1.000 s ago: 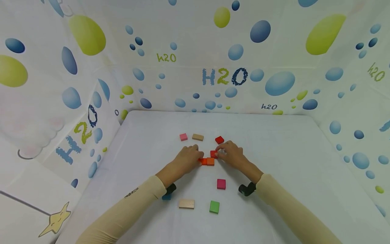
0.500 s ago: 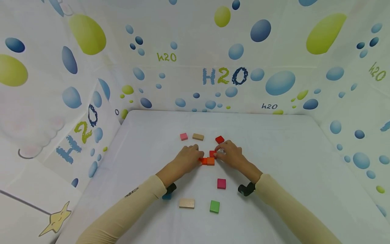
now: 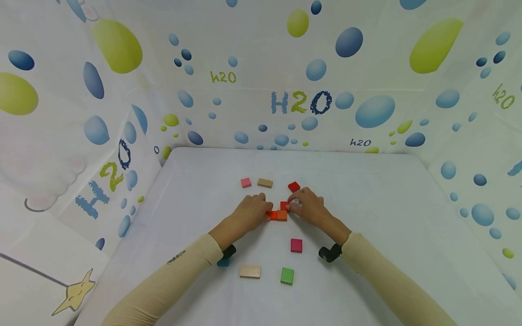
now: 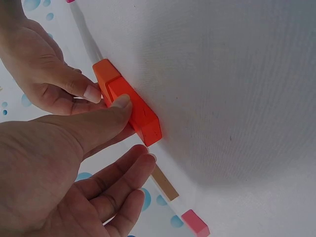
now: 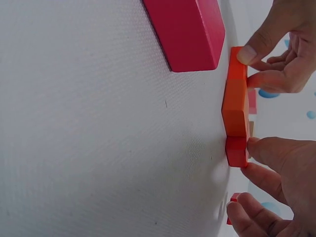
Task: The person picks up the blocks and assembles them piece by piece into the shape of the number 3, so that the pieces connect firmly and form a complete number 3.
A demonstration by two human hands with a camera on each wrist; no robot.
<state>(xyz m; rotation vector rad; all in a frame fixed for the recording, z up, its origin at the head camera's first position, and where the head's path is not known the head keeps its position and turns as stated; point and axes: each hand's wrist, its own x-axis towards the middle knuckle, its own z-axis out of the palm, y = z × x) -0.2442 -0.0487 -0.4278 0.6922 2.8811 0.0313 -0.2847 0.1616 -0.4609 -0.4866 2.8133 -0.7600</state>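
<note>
Near the middle of the white table, my left hand (image 3: pixel 253 210) pinches a red-orange block (image 3: pixel 272 216) between thumb and fingers. Against that block's right side lies an orange block (image 3: pixel 282 215). My right hand (image 3: pixel 311 207) holds a red block (image 3: pixel 284 206) by its right side, just behind the orange one. The left wrist view shows the thumb on top of the red-orange block (image 4: pixel 143 118). In the right wrist view the red block (image 5: pixel 237 151) sits against the orange block (image 5: pixel 235 106), with thumb and a finger at it.
Behind the hands lie a pink block (image 3: pixel 246 183), a wooden block (image 3: pixel 265 183) and another red block (image 3: pixel 293 186). Nearer are a crimson block (image 3: pixel 296 245), a green block (image 3: pixel 287 276), a second wooden block (image 3: pixel 250 271) and a blue block (image 3: pixel 223 262), partly hidden by the left wrist.
The red block in my right hand has shifted slightly left with the fingers, over behind the orange block. My left hand has stayed in place.
</note>
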